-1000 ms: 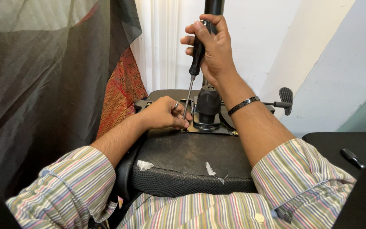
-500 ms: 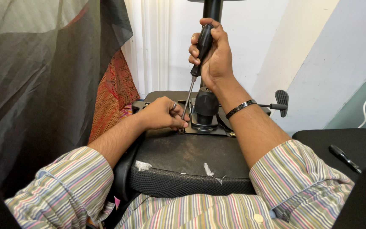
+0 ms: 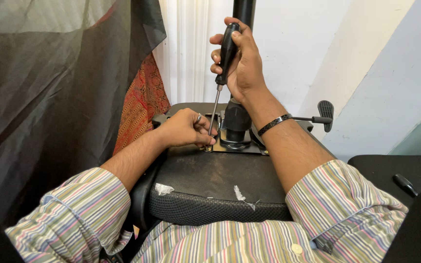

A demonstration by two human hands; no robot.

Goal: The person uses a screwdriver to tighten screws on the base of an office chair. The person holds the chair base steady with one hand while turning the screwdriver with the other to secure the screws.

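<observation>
An upturned office chair seat (image 3: 210, 175) lies before me, its black underside up, with a metal mounting plate (image 3: 237, 143) and a black column (image 3: 243, 9) rising from it. My right hand (image 3: 242, 61) is shut on the black handle of a screwdriver (image 3: 222, 68), held nearly upright, its tip at the plate's near left corner. My left hand (image 3: 186, 129), with a ring on one finger, pinches around the tip at a screw there. The screw itself is hidden by the fingers.
A black lever with a paddle end (image 3: 325, 114) sticks out to the right of the plate. A dark sheer cloth (image 3: 59, 83) and a red patterned fabric (image 3: 140, 109) hang at the left. Another black padded part (image 3: 395, 170) lies at the right, before white walls.
My right hand has stayed on the screwdriver handle and shifted its grip slightly. My left hand has stayed at the tip.
</observation>
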